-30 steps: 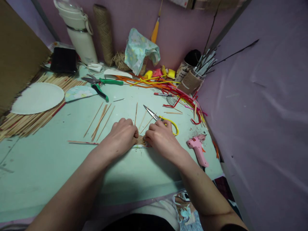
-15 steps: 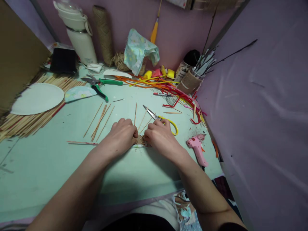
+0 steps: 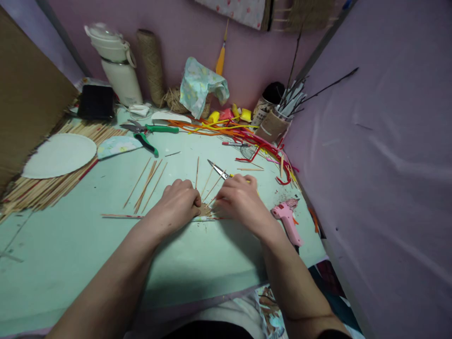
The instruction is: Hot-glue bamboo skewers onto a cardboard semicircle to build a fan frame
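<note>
- Near the middle of the frame, a bit of cardboard (image 3: 204, 210) lies on the table (image 3: 197, 263) between the person's hands, thin sticks (image 3: 207, 180) fanning out above it.
- At its left side, the left hand (image 3: 178, 202) has its fingers curled in, close together; from where I stand I cannot tell whether they pinch anything.
- At its right side, the right hand (image 3: 238, 200) arches over, fingers bent downward and partly hidden; I cannot tell whether they grasp something.
- Just above the right hand, scissors (image 3: 218, 170) point to the upper left, their yellow handles mostly behind it.
- Left of centre, loose sticks (image 3: 145, 186) lie in a small group.
- Toward the lower right, a pink glue gun (image 3: 287, 219) rests near the right forearm.
- Upper left, a white bottle (image 3: 122, 77) stands beside a twine roll (image 3: 151, 68).
</note>
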